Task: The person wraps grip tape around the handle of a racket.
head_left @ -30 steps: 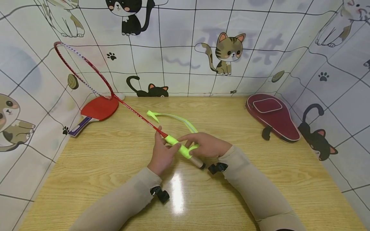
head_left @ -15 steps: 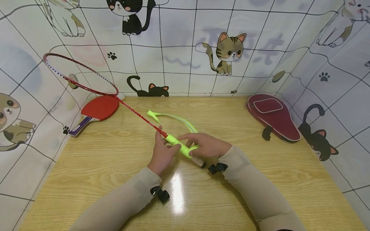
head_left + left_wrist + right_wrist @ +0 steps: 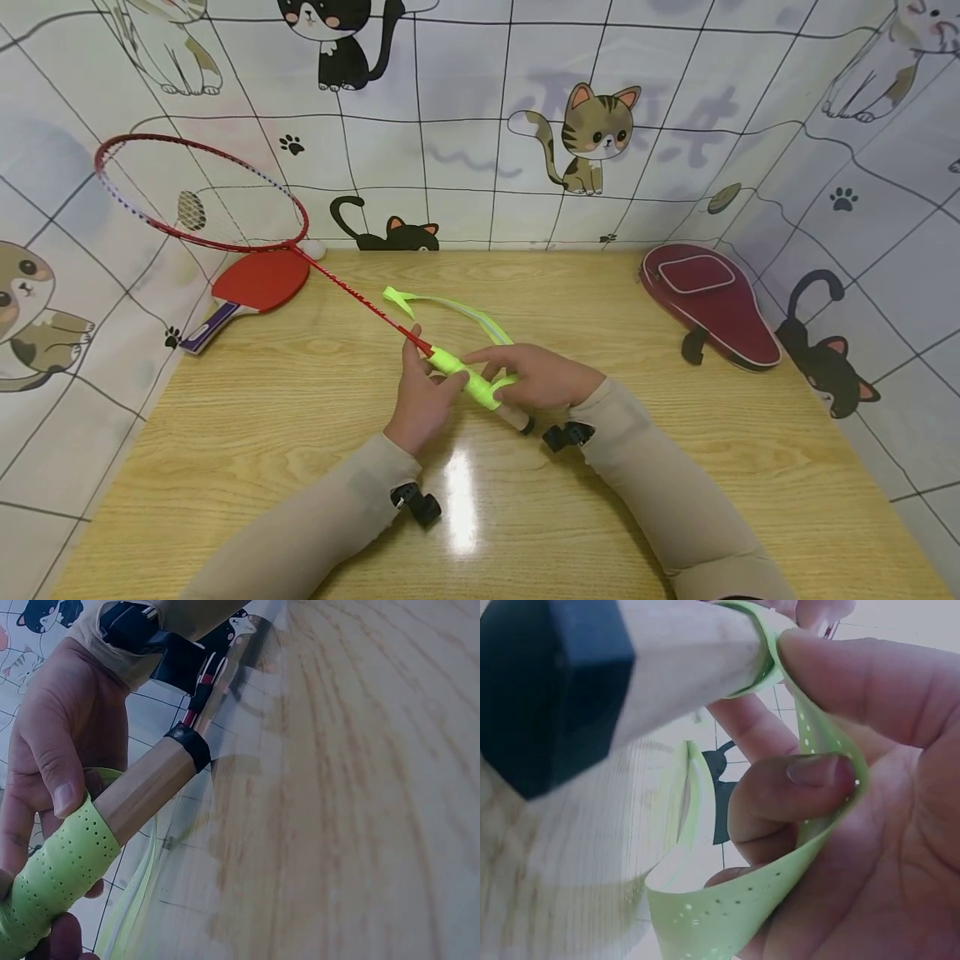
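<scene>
A red badminton racket (image 3: pixel 352 292) slants up to the left, its head raised over the table's far left. My left hand (image 3: pixel 420 396) holds its handle by the part wrapped in perforated yellow-green grip tape (image 3: pixel 64 866), thumb on top. Below the wrap, the bare wooden handle (image 3: pixel 150 784) ends in a black band (image 3: pixel 555 690). My right hand (image 3: pixel 543 377) pinches the tape where it leaves the handle, with the strip looped over its curled fingers (image 3: pixel 802 787). The loose tail of tape (image 3: pixel 491 327) curves away across the table to a folded end.
At the back left lies a red table tennis bat (image 3: pixel 262 279), under the racket head in this view, with a white ball (image 3: pixel 313 250) beside it. A dark red bat case (image 3: pixel 697 300) lies at the right. Cat-printed sheeting (image 3: pixel 465 150) encloses the wooden table (image 3: pixel 300 467).
The racket has turned about its shaft, so its head has swung from narrow and tilted to a wide oval farther left. Both hands stay nearly in place on the handle.
</scene>
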Demonstrator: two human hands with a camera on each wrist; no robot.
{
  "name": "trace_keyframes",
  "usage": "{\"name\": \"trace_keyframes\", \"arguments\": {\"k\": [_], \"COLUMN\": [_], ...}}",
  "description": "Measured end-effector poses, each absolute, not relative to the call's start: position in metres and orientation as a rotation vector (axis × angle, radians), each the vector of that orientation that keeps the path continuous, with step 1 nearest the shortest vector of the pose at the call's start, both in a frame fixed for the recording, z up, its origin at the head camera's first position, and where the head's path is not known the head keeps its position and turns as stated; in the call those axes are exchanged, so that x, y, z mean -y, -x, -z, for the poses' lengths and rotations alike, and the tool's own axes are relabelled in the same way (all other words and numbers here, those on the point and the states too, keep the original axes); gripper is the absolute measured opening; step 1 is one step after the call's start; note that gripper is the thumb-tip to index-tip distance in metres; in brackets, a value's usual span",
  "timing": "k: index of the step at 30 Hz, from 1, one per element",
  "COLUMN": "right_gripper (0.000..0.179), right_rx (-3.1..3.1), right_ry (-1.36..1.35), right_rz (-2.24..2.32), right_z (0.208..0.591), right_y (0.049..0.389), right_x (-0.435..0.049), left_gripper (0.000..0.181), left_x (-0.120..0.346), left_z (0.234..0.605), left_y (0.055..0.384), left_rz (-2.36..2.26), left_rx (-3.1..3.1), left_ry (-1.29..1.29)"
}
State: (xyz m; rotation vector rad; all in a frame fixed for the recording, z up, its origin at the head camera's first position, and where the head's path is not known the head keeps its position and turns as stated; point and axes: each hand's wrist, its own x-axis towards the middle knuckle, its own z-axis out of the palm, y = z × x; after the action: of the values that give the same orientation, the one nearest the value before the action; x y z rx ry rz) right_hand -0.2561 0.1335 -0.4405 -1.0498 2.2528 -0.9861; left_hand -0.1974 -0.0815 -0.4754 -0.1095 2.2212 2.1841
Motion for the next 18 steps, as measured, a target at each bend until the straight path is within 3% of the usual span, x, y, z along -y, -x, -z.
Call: {"name": "trace_keyframes", "arguments": {"k": [18], "right_gripper": [0.067], "right_rx": [-2.262], "right_ry": [1.022], "right_rz": [1.005], "right_z": [0.4443], "right_y": [0.2568], "right_x": [-0.1334], "left_gripper": [0.1], "left_x": [0.0818], "left_z": [0.4768], "left_y": [0.1988], "left_rz": [-2.188], "left_rx": [-2.212], "left_ry": [0.113]}}
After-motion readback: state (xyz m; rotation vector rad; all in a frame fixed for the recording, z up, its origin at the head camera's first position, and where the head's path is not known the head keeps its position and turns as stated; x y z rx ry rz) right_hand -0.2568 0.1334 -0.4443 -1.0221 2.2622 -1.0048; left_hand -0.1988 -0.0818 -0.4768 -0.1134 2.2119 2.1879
